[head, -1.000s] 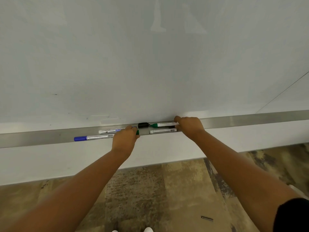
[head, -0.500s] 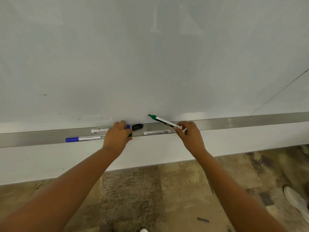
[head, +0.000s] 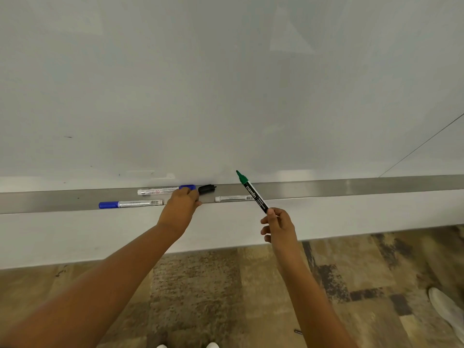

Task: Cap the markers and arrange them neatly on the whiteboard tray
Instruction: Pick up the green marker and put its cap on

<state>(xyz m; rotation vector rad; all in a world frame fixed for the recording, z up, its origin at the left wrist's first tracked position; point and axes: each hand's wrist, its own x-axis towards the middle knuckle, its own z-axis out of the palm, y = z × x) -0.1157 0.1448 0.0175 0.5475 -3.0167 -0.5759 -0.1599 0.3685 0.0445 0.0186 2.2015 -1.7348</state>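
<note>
My right hand (head: 278, 226) holds an uncapped green marker (head: 253, 194) by its rear end, tip pointing up-left in front of the whiteboard. My left hand (head: 180, 207) rests on the metal tray (head: 351, 187) with its fingers curled down; whatever is under them is hidden, though earlier frames show a green cap there. A loose black cap (head: 206, 189) lies just right of that hand. On the tray lie a blue-capped marker (head: 130, 204), a second marker (head: 160, 190) whose blue end touches my fingers, and a white marker barrel (head: 233, 198).
The whiteboard (head: 226, 84) fills the upper view. Below the tray is a white wall strip, then patterned carpet. A small dark object (head: 298, 331) lies on the floor, and a white shoe (head: 447, 310) is at the right edge.
My right hand lifted the green marker off the tray and pulled it back and right, tip now raised. My left hand stayed on the tray beside the black cap.
</note>
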